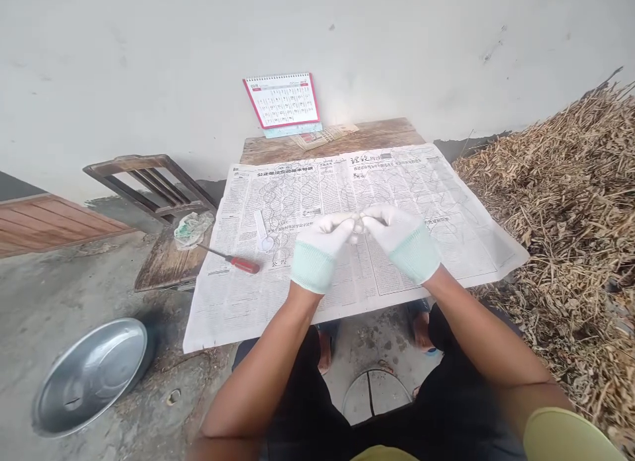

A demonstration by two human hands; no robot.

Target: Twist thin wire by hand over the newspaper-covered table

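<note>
My left hand (pixel 327 236), in a white glove with a mint-green cuff, is closed in a pinch above the newspaper. Fingertip to fingertip with it, my right hand (pixel 391 233) is gloved alike and also pinched. Whatever sits between the fingers is too small and pale to make out. Under both hands lies the spread newspaper (pixel 238 309), its upper part crossed by thin dark looping lines. To the left of my left hand are a white plastic spoon (pixel 260 226) and a screwdriver (pixel 243 264) with a red handle, its shaft pointing left.
A desk calendar (pixel 285 104) stands at the back of the wooden table (pixel 387 131), beside a folded paper (pixel 322 138). On the left are a wooden chair (pixel 163 262) bearing a crumpled plastic bag (pixel 193 229), and a metal basin (pixel 94 375). Dry stalks (pixel 560 216) are heaped at right.
</note>
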